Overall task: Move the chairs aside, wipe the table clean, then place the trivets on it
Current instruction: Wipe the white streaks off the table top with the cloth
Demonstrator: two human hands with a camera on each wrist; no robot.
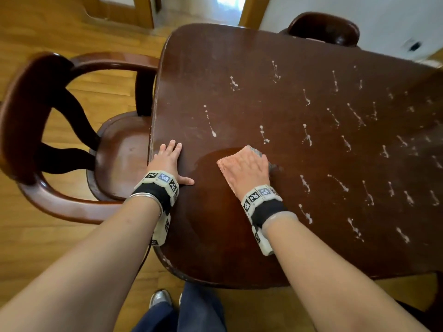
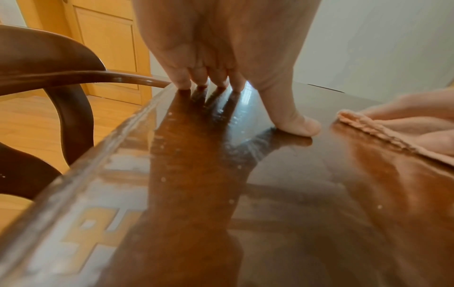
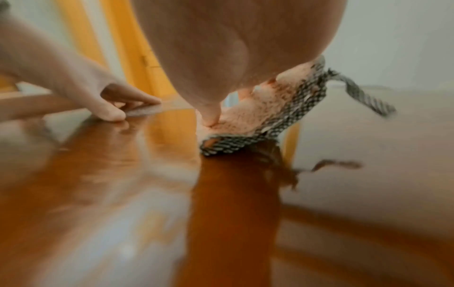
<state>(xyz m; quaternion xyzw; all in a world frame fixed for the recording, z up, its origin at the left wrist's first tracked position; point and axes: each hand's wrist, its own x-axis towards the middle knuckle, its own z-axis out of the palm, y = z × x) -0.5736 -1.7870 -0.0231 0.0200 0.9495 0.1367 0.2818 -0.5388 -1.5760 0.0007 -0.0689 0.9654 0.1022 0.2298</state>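
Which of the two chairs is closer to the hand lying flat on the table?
The chair at the table's left edge, right beside the left hand; the other chair stands at the far side.

The bench [image 1: 275,56] is dark reddish-brown wood with a glossy lacquer; near the cloth it looks wet and mirror-like, while farther off the sheen is broken by dried whitish streaks [image 1: 306,137]. Its rim [image 2: 81,167] shows worn, paler patches. The cloth [image 1: 231,168] is soft, fuzzy, matt pink fabric with a black-and-white woven edging [image 3: 290,120]. The chair [image 1: 31,111] is polished dark wood, smooth and shiny. The floor [image 1: 100,97] is light, satin-finished wooden boards.
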